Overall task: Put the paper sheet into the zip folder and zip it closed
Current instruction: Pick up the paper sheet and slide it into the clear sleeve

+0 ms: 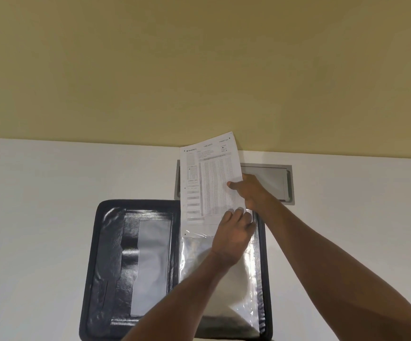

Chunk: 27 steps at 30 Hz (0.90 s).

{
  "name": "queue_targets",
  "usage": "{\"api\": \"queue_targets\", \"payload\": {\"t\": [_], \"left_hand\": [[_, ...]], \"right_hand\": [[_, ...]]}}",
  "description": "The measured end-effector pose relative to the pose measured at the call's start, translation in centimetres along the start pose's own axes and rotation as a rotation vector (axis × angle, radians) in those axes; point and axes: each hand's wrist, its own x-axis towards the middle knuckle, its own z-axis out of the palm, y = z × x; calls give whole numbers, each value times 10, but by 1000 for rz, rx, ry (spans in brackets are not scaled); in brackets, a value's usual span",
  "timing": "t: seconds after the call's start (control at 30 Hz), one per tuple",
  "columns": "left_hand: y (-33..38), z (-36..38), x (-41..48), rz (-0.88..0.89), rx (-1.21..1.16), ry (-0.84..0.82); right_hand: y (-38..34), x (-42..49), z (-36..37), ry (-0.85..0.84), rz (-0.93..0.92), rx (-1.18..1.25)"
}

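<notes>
Count: one zip folder (106,262), one paper sheet (208,180), two bare hands, one grey recessed panel (273,178) in the white table (39,217), yellow wall (199,65) behind.

Folder lies open flat on the table, black, two halves. Left half: glossy black pockets with one clear window. Right half: clear plastic sleeve (234,286), shiny and crinkled.

Sheet is a printed form, standing nearly upright over the top edge of the folder's right half. Its lower end sits in the mouth of the sleeve, visible through the plastic; most of the sheet is still above the sleeve, upper corner leaning against the wall line.

Right hand (251,190): pinched shut on the sheet's right edge, thumb on the printed face, other fingers behind the paper and out of sight.

Left hand (234,235): fingers together, only slightly curled, tips at the sheet's lower right where it meets the sleeve opening. Cannot tell whether it's gripping the plastic lip or just pressing on it; fingertips blurred.

Hard to read: print on the form is too small to make out. Zipper teeth and puller not discernible along the folder rim. Folder's near edge is cut off by the frame bottom and partly covered by the left forearm. Panel's left part is behind the sheet.
</notes>
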Motion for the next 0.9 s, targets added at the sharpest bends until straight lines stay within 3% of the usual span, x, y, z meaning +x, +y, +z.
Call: {"api": "queue_targets", "payload": {"t": [0.13,0.33,0.6,0.83,0.9], "left_hand": [[-5,-1,-1,40,26,62],[-3,2,0,-38,23,101],[-2,2,9,-183,-60,-50],[-4,9,18,-243,-137,-25],[-4,9,20,-259,-121,-41]], "right_hand": [[0,4,2,45,15,-6],[22,1,3,69,15,-10],[44,-2,-22,-83,-40,-26],[50,0,-35,-231,-25,-340],[43,2,-38,-256,-40,-298]]}}
